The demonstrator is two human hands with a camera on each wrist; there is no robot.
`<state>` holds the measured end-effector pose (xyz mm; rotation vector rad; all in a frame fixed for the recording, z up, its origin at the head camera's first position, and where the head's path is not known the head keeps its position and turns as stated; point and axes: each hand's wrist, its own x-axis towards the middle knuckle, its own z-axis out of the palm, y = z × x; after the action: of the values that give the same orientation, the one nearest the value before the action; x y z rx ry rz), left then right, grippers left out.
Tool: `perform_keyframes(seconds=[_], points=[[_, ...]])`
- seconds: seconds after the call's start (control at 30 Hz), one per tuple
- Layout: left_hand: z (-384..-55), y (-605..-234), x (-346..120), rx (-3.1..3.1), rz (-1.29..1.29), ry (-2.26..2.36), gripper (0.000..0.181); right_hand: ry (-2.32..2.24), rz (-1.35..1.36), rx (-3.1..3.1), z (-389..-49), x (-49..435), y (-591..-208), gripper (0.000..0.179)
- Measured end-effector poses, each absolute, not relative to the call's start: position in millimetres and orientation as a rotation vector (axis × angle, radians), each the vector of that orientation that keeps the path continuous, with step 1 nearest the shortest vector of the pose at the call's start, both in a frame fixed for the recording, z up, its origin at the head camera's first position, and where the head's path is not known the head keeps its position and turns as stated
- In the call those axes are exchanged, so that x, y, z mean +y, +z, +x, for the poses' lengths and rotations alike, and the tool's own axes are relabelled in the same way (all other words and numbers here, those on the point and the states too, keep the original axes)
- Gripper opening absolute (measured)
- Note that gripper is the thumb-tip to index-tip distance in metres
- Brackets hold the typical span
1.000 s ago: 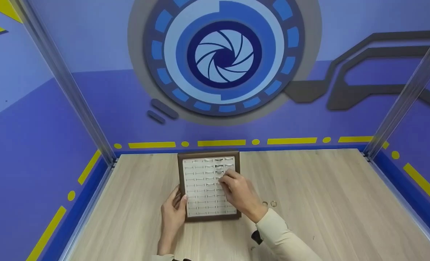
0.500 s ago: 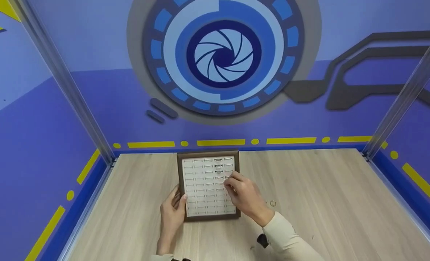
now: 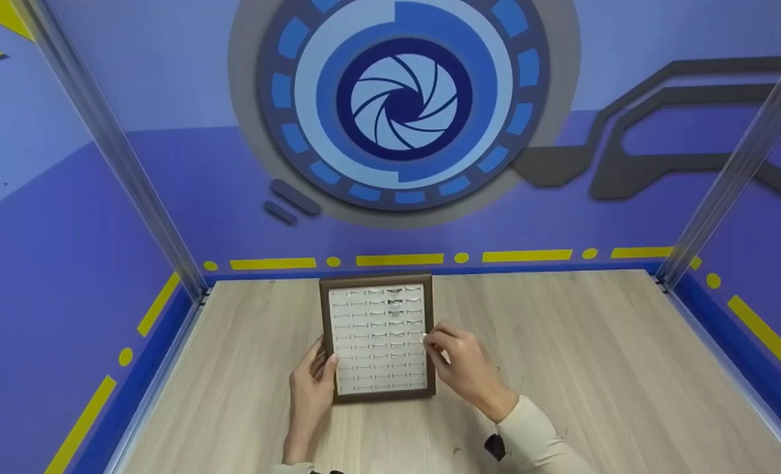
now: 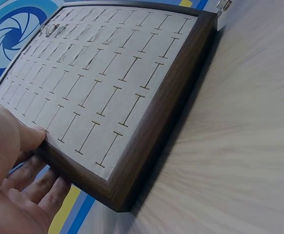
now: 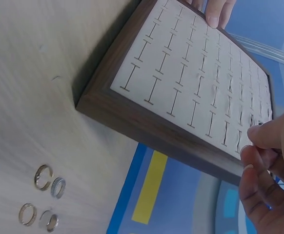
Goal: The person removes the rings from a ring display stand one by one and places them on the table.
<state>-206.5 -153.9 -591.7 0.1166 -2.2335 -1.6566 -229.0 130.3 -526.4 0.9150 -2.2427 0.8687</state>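
A ring display tray (image 3: 376, 283) with a dark wood frame and a pale slotted pad leans tilted over the table. My left hand (image 3: 311, 382) grips its left edge, thumb on the front, fingers behind. Several silvery rings (image 3: 396, 302) sit in slots in its upper right part. At the right edge, my right hand (image 3: 467, 365) pinches a small bright ring (image 3: 425, 338) between thumb and forefinger; its shape is mostly hidden. The right wrist view shows that hand's other fingers curled beneath. Lower slots hold nothing in the left wrist view.
Several loose rings lie on the table, a gold ring (image 5: 37, 181) and a silver ring (image 5: 54, 189) among them. My right hand mostly hides them in the head view. The wood-grain table (image 3: 601, 342) ends at blue printed walls with metal corner posts (image 3: 134, 178).
My right hand has moved right and slightly down, from over the pad's fourth column to the tray's right edge, uncovering the slots there. My left hand and the tray have barely moved.
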Motion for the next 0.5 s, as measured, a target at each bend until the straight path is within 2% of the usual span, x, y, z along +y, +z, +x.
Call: perform_keyframes(seconds=[0.5], points=[[-205.6, -590.6, -154.1, -2.240, 0.119, -1.664, 0.050, 0.854, 0.818, -2.266, -223.0, 170.1, -544.3, 0.028]])
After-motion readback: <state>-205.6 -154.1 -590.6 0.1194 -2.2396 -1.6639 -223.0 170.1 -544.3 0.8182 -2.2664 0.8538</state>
